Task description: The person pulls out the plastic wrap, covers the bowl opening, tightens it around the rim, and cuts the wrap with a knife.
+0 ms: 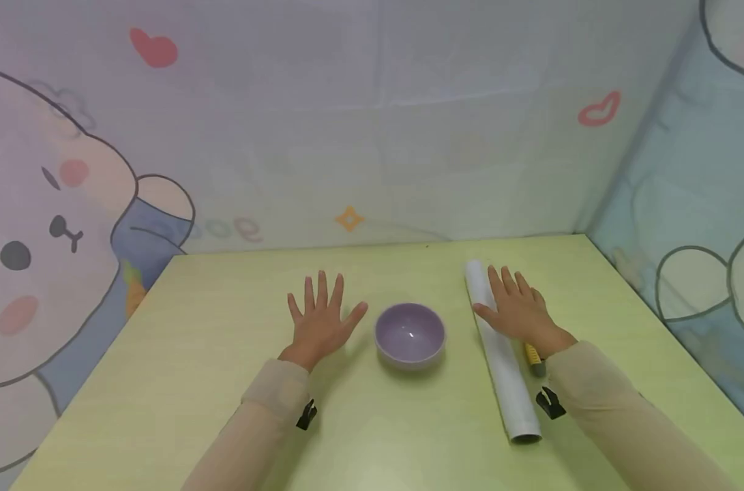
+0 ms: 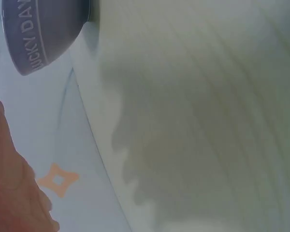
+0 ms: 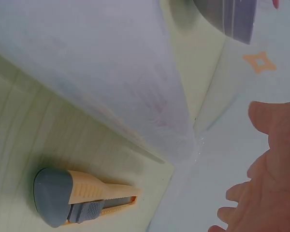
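Note:
A purple bowl (image 1: 410, 335) sits upright on the table between the two hands, with raised lettering on its side in the left wrist view. My left hand (image 1: 322, 327), fingers spread and holding nothing, hovers to the left of the bowl. To the right, a long white roll (image 1: 500, 368) of sheet material lies lengthwise, its hollow end facing me. Over that roll my right hand (image 1: 519, 312) is held flat with spread fingers, gripping nothing. A yellow and grey utility knife (image 3: 87, 195) lies on the table just right of the roll, partly hidden by the right hand in the head view.
The light wood-patterned table (image 1: 224, 300) ends at a cloth backdrop (image 1: 378, 136) behind it. A second patterned cloth (image 1: 685, 204) hangs along the right side. Black buckles (image 1: 551, 402) hang at the wrists.

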`<state>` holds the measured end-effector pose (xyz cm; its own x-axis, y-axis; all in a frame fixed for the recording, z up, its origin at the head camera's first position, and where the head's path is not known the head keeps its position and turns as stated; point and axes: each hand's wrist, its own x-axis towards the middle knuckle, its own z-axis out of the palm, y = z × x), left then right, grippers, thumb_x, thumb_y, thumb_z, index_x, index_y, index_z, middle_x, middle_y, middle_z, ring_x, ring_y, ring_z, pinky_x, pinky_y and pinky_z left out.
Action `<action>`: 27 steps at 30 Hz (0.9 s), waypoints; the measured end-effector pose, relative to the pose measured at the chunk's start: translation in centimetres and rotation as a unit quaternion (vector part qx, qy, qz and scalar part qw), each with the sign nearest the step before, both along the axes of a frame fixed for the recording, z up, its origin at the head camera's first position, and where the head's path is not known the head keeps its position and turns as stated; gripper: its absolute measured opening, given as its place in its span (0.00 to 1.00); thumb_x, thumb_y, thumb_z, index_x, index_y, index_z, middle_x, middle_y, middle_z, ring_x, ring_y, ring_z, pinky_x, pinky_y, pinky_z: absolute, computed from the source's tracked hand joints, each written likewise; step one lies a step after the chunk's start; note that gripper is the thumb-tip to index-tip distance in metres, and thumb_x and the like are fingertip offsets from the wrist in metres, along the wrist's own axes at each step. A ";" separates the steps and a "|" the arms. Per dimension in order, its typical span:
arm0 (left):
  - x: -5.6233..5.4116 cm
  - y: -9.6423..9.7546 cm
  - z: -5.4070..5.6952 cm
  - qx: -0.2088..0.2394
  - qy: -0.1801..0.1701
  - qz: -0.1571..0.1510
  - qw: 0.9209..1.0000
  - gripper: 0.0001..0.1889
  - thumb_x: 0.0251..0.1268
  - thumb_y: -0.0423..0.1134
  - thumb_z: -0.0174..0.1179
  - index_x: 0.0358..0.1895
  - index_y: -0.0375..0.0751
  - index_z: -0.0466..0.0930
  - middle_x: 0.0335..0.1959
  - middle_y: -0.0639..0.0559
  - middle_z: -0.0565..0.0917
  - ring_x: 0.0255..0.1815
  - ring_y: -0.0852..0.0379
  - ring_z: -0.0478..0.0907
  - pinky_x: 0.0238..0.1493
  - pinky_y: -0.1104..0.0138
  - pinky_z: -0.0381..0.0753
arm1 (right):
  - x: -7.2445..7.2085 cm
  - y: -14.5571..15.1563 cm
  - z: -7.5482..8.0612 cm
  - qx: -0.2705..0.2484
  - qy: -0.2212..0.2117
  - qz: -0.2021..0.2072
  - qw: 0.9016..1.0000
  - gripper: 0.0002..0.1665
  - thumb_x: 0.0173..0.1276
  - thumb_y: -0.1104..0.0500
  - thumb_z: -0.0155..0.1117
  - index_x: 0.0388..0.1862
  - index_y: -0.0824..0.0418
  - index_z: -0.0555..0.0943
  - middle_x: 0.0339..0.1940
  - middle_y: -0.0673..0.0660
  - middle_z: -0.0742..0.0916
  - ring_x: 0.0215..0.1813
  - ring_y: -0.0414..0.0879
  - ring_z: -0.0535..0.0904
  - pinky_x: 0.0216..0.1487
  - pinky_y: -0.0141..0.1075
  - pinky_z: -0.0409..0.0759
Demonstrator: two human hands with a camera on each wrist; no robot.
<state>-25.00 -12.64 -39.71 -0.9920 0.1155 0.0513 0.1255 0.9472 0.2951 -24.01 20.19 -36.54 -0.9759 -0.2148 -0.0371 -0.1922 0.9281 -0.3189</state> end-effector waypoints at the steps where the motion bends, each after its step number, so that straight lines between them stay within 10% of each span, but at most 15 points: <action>1: 0.0 -0.1 -0.1 0.004 0.002 0.003 1.000 0.43 0.62 0.72 0.28 0.74 0.51 0.37 0.75 0.43 0.33 0.74 0.42 0.25 0.65 0.38 0.24 | 0.0 0.0 -0.1 0.000 -0.002 0.000 1.000 0.46 0.70 0.43 0.46 0.73 0.68 0.41 0.72 0.74 0.47 0.71 0.72 0.40 0.64 0.67 0.43; 12: 0.6 -1.1 -0.3 0.058 0.075 0.019 0.995 0.25 0.65 0.57 0.48 0.56 0.44 0.73 0.49 0.49 0.80 0.49 0.47 0.75 0.54 0.47 0.64 | 1.5 0.8 -1.4 -0.017 -0.133 -0.019 0.991 0.54 0.61 0.38 0.58 0.61 0.82 0.51 0.54 0.79 0.67 0.43 0.63 0.72 0.42 0.48 0.74; 18: 0.9 -1.5 -0.9 0.070 0.066 0.010 0.995 0.19 0.65 0.52 0.51 0.51 0.43 0.78 0.42 0.51 0.83 0.39 0.52 0.78 0.44 0.52 0.73 | 3.5 0.7 -2.0 -0.078 -0.182 -0.039 0.979 0.51 0.55 0.41 0.66 0.54 0.77 0.52 0.39 0.67 0.71 0.28 0.51 0.73 0.20 0.38 0.75; 27: 0.8 -1.6 -1.2 0.096 0.037 -0.006 0.995 0.19 0.66 0.50 0.51 0.52 0.43 0.77 0.42 0.51 0.83 0.42 0.53 0.78 0.42 0.58 0.76 | 3.8 0.7 -2.9 -0.079 -0.149 -0.047 0.985 0.41 0.53 0.52 0.65 0.50 0.75 0.54 0.36 0.66 0.73 0.26 0.50 0.74 0.19 0.37 0.74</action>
<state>-24.16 -14.22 -40.96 -0.9833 0.1077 0.1469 0.1642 0.8729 0.4595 -20.17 20.85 -39.43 -0.9423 -0.1510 -0.2988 0.0154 0.8720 -0.4893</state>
